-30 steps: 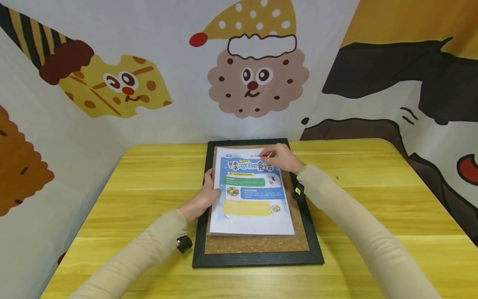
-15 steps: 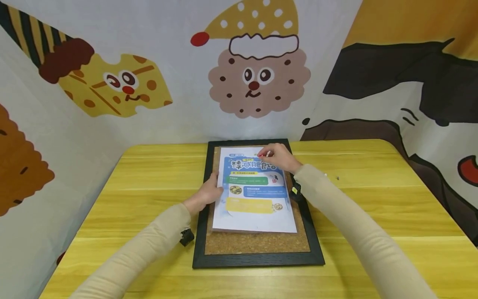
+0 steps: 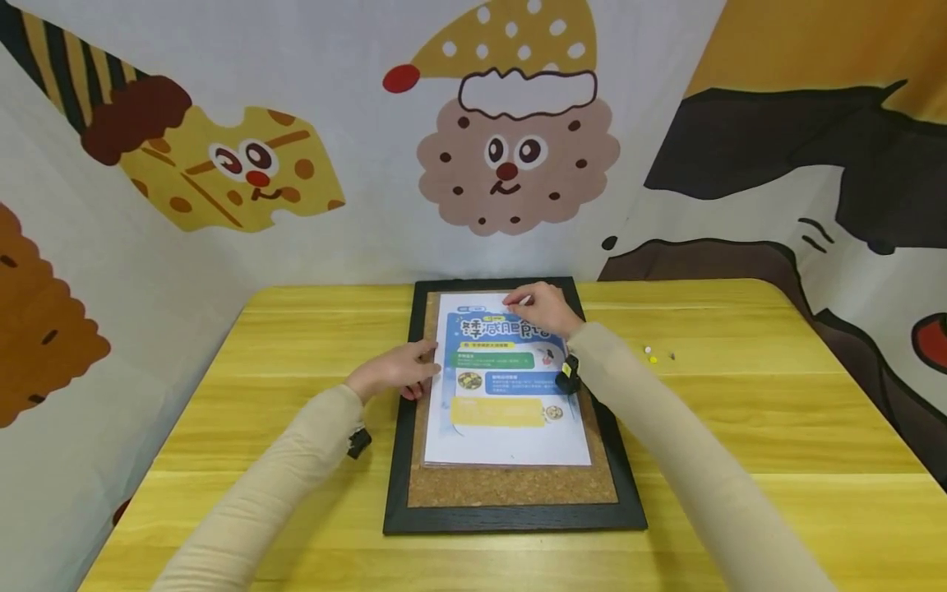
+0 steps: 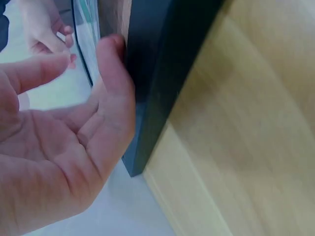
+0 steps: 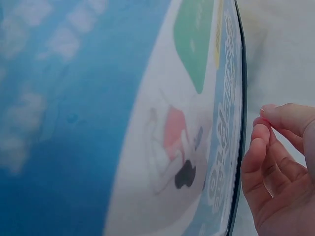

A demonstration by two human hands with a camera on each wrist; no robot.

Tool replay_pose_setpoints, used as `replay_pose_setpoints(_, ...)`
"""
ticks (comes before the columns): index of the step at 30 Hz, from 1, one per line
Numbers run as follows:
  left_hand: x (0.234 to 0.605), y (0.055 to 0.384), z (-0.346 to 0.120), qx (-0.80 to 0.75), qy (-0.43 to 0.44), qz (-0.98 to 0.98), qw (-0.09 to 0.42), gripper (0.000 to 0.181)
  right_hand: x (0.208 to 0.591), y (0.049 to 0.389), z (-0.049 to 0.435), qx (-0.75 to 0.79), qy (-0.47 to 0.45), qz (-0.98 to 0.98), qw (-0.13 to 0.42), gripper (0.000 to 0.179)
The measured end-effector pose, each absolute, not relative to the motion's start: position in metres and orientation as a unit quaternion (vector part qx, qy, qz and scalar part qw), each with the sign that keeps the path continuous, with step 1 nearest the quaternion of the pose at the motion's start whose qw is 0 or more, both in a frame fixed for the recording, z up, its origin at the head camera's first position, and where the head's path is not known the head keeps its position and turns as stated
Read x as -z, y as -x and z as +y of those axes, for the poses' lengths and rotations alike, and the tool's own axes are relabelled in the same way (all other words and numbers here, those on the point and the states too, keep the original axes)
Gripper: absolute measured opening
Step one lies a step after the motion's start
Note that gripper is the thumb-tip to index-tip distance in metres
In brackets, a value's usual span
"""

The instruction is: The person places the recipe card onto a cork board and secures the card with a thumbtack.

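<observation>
A printed poster sheet (image 3: 510,444), blue and white with a clear glossy covering, lies on a black-framed cork board (image 3: 510,487). My right hand (image 3: 543,306) is over the sheet's top edge. Thumb and fingertips pinch a tiny red pin (image 5: 263,110), most of it hidden by the fingers. At the left side, my left hand (image 3: 395,370) reaches across the black frame (image 4: 152,64). Its fingers are loosely bent with a gap between them, fingertips right at the sheet's left edge, gripping nothing.
The board lies on a yellow wood-grain table (image 3: 296,337). To its right are small loose pieces: a white one (image 3: 647,350), a yellow one (image 3: 653,359) and a dark one (image 3: 672,356). Behind hangs a cartoon-printed cloth (image 3: 355,247).
The sheet has shifted slightly right on the board. My left hand has loosened from its edge and spread its fingers. The right forearm has moved left, uncovering the white and yellow pieces.
</observation>
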State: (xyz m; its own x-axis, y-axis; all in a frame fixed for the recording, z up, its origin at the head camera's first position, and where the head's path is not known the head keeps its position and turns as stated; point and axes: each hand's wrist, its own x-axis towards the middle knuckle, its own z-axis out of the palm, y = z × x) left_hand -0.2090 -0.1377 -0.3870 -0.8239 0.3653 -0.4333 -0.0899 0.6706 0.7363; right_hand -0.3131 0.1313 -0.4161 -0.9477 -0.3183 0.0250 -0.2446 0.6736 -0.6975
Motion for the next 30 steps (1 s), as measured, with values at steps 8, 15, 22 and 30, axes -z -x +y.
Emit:
replay_pose_setpoints(8, 0.389, 0.215, -0.147, -0.382, -0.099, 0.873, 0.287, 0.054, 0.415, 0.325, 0.126, 0.381, 0.139, 0.913, 0.053, 0.021)
replay_pose_setpoints(15, 0.392, 0.222, -0.154, -0.330, -0.129, 0.901, 0.252, 0.058, 0.417, 0.333, 0.121, 0.394, 0.137, 0.907, 0.055, 0.019)
replay_pose_setpoints(22, 0.399, 0.227, -0.163, -0.313, -0.128, 0.901, 0.272, 0.076, 0.427, 0.341, 0.114, 0.405, 0.139, 0.903, 0.046, 0.016)
replay_pose_setpoints(30, 0.407, 0.233, -0.165, -0.314, -0.119, 0.905, 0.262, 0.087, 0.428, 0.346, 0.109, 0.420, 0.148, 0.895, 0.039, 0.014)
